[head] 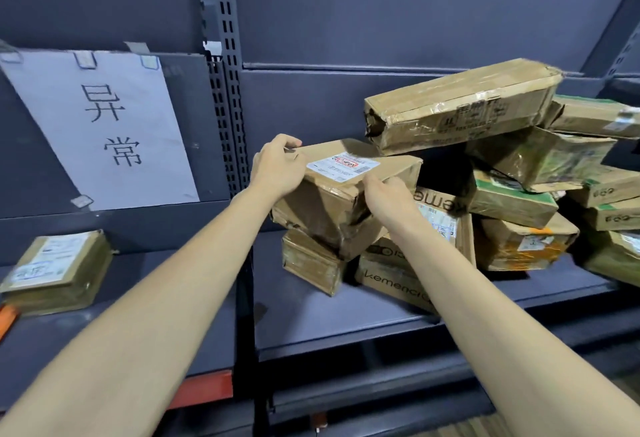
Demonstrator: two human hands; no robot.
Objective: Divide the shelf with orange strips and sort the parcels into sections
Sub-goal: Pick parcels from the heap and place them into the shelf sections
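A taped brown parcel (337, 194) with a white label lies tilted on top of the pile on the dark shelf (311, 319). My left hand (277, 166) grips its far left corner. My right hand (388, 197) holds its near right edge. Under it sit a small brown box (311, 263) and a kemenci box (391, 277). A long taped carton (460, 104) rests on top of the heap to the right. An orange strip (7, 319) shows at the left edge of the left shelf bay.
A perforated metal upright (230, 90) separates the two bays. A paper sign with two characters (104, 125) is taped to the left back panel. One flat parcel (59, 270) lies on the left shelf. Several green-taped boxes (540, 156) crowd the right end.
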